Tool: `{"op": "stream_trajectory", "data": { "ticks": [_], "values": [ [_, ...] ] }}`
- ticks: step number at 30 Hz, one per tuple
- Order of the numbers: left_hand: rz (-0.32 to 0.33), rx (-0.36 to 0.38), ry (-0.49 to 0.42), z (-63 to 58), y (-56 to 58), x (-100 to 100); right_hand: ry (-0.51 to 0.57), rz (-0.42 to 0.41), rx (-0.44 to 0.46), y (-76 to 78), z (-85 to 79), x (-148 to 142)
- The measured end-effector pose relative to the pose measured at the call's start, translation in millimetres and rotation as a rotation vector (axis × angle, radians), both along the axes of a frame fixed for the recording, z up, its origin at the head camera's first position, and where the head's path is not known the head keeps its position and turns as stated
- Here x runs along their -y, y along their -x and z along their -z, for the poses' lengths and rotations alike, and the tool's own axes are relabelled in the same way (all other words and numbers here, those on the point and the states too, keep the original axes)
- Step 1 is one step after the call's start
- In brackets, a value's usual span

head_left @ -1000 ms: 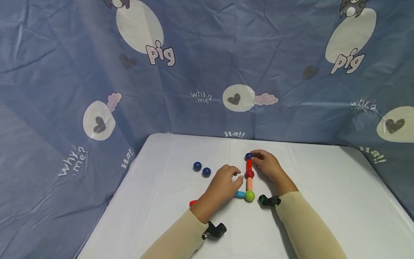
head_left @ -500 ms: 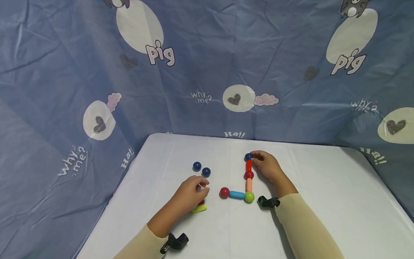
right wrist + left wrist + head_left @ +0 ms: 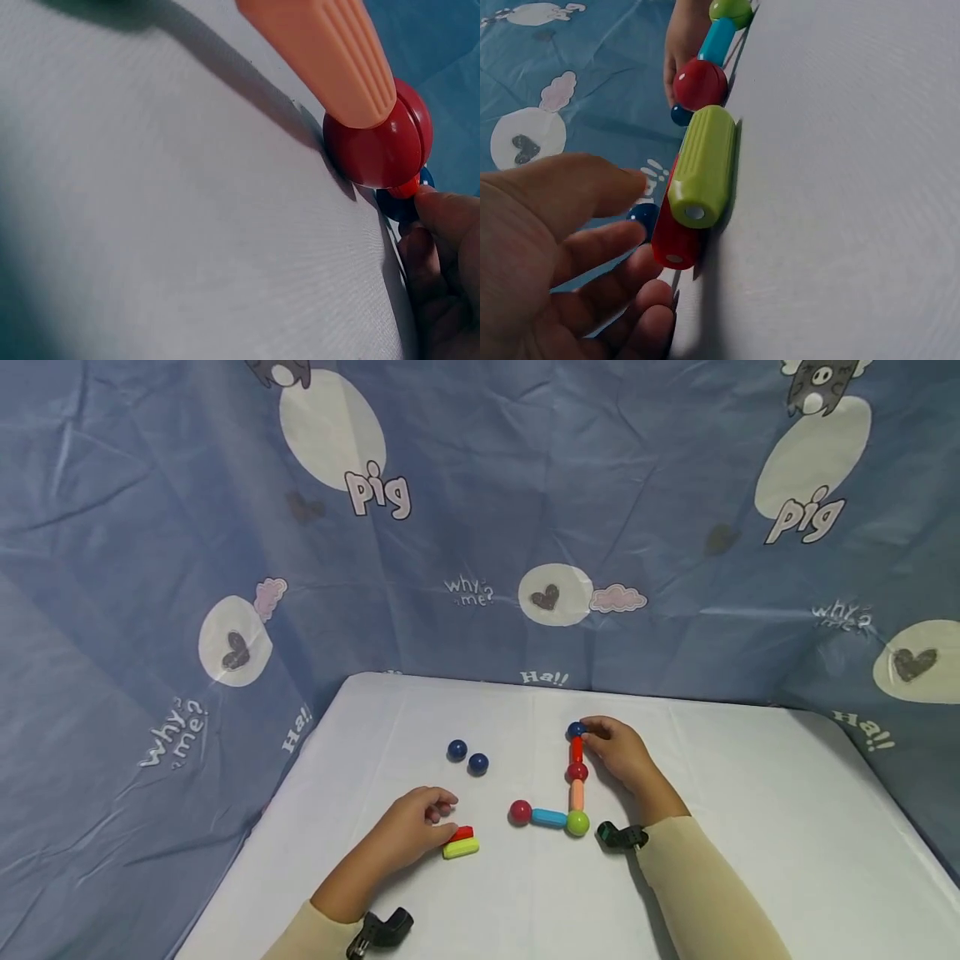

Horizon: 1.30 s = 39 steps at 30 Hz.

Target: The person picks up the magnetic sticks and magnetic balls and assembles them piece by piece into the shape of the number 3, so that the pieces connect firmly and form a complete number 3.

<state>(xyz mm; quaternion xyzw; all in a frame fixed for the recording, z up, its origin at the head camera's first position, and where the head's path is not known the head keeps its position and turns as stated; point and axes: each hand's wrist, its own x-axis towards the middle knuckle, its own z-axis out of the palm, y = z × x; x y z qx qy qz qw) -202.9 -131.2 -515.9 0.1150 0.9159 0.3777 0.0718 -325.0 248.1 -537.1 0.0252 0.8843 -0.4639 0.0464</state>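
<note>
Head view looks forward and down over the bench; wrist views sit low, close; head and left share the lime-green rod.

A white table bears a right-angled chain: from a green ball at the corner, a peach stick, red ball, red stick and dark blue ball run towards 12 o'clock, a light blue stick and crimson ball towards 9. Two loose navy balls (a near-touching pair) sit at 10; between 8 and 9, a second red stick lies alongside a yellow-green stick.
</note>
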Motion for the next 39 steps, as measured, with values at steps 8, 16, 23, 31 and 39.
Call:
{"op": "stream_trajectory", "data": {
  "ticks": [8,16,23,31,39],
  "values": [
    [0.107,-0.006,0.081,1.8,0.9,1,0.002,0.003,-0.01,3.4,-1.7,0],
    [0.135,0.021,0.125,2.3,1.6,8,0.014,0.006,-0.014,3.4,0.2,0],
    [0.184,-0.023,0.148,0.9,0.3,7,0.014,0.001,-0.016,4.0,2.5,1],
    [0.15,-0.063,0.158,4.6,0.4,5,0.046,0.011,-0.021,-0.6,3.0,1],
    [0.003,-0.145,0.097,-3.4,11.5,5,0.031,0.005,-0.016,1.3,0.7,1]
  ]
}}
